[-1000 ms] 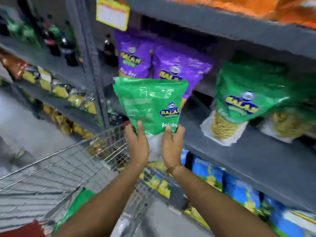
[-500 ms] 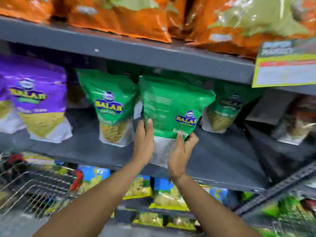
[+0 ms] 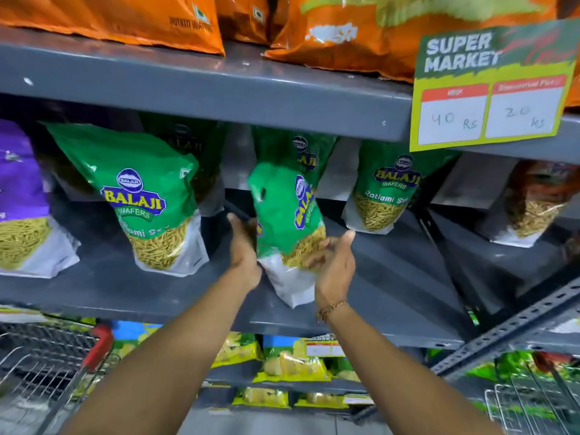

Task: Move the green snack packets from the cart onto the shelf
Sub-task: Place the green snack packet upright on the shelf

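A green snack packet [image 3: 284,215] stands upright and turned edge-on over the grey middle shelf [image 3: 392,277], between my two hands. My left hand [image 3: 243,249] presses its left side low down. My right hand [image 3: 334,265] cups its lower right side with the fingers spread. More green packets stand on the same shelf: one at the left [image 3: 144,196], one behind the held packet [image 3: 301,149], and one at the right [image 3: 389,186]. A corner of the wire cart [image 3: 40,368] with a red handle end shows at the bottom left.
A purple packet [image 3: 18,199] stands at the far left of the shelf and a brownish packet [image 3: 533,199] at the far right. Orange bags [image 3: 125,17] fill the shelf above. A price sign [image 3: 492,89] hangs from that shelf's edge. Yellow and blue packets [image 3: 292,362] sit below.
The packet has gone from the cart side to the middle shelf and turned from face-on to edge-on. My view swung right and up. My right hand's fingers have loosened.
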The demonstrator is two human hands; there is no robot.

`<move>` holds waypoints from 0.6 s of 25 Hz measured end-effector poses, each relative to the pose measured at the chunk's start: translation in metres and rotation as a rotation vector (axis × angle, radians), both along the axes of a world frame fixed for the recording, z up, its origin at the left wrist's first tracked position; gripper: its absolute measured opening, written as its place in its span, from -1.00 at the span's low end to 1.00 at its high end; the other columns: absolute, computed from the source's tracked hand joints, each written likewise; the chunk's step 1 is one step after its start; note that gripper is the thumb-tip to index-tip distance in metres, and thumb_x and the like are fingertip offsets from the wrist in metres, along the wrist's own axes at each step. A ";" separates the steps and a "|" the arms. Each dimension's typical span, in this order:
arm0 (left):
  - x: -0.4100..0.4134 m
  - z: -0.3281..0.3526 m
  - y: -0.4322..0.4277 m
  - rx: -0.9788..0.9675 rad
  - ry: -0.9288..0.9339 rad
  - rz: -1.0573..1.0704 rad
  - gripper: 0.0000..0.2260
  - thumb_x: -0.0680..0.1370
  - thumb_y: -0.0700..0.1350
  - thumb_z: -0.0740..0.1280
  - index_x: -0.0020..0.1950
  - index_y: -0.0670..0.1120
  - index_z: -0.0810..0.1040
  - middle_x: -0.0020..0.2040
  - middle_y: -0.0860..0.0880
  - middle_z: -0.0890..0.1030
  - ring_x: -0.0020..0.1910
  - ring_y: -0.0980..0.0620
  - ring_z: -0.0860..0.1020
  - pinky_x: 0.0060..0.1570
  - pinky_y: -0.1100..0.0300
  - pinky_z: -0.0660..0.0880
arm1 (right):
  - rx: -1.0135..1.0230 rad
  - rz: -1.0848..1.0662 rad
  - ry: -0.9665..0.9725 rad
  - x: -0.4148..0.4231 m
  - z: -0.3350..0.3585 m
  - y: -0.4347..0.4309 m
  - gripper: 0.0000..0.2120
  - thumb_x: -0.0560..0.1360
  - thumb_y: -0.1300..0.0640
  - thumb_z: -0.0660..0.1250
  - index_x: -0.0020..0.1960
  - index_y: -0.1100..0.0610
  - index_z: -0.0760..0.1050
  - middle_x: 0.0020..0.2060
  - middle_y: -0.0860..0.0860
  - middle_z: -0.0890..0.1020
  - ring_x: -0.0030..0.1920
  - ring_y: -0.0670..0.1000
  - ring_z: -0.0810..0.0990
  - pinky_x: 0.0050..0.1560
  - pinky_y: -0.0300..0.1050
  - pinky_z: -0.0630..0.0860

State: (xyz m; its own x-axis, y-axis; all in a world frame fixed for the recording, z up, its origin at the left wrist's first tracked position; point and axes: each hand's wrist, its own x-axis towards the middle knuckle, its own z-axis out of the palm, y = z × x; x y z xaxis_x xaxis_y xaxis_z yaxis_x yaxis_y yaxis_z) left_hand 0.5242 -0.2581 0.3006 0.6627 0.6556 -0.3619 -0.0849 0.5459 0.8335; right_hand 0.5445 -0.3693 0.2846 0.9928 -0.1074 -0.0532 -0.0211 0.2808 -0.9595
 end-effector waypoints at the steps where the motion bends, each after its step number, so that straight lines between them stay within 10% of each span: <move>1: 0.005 -0.004 0.012 0.006 0.027 0.063 -0.42 0.54 0.27 -0.04 0.14 -0.11 0.53 0.16 -0.15 0.64 0.14 -0.06 0.59 0.29 -0.01 0.44 | -0.051 -0.061 0.000 0.005 0.000 0.000 -0.57 0.57 -0.13 0.02 -0.37 0.06 0.34 -0.56 -0.04 0.44 -0.48 -0.03 0.39 -0.35 -0.18 0.38; 5: -0.012 -0.028 -0.017 0.292 0.103 0.179 -0.54 0.53 0.21 -0.01 -0.17 -0.07 0.52 -0.07 -0.12 0.57 -0.03 -0.10 0.50 0.16 0.00 0.38 | -0.285 -0.181 -0.038 0.030 0.013 0.001 -0.78 0.52 -0.03 0.21 -0.10 0.13 0.33 -0.30 0.01 0.50 -0.29 0.01 0.43 -0.20 -0.12 0.33; 9: -0.013 -0.026 -0.056 0.339 0.079 -0.194 -0.26 0.34 0.44 -0.02 0.32 0.00 0.38 0.33 0.05 0.45 0.32 0.03 0.38 0.40 0.02 0.23 | -0.592 0.132 -0.019 0.053 0.007 -0.006 -0.32 0.36 -0.11 0.41 0.35 0.17 0.27 0.33 0.21 0.35 0.31 0.15 0.34 0.36 0.00 0.33; 12: 0.000 -0.021 -0.048 0.255 0.050 -0.246 -0.08 0.18 0.59 0.02 0.35 0.06 0.36 0.37 -0.01 0.46 0.30 0.03 0.44 0.40 -0.03 0.29 | -0.428 0.351 -0.093 0.036 -0.008 -0.008 -0.60 0.47 -0.02 0.30 0.26 0.08 0.39 0.20 0.06 0.54 0.16 -0.01 0.53 0.23 -0.16 0.47; 15: 0.006 0.001 -0.033 0.086 -0.071 -0.303 -0.30 0.41 0.45 -0.04 0.13 -0.04 0.55 0.05 -0.12 0.67 -0.07 0.02 0.67 -0.01 0.05 0.60 | -0.308 0.097 -0.011 0.009 -0.015 -0.016 -0.70 0.55 -0.06 0.13 0.17 0.08 0.43 0.04 -0.01 0.56 0.08 0.02 0.51 0.15 -0.10 0.42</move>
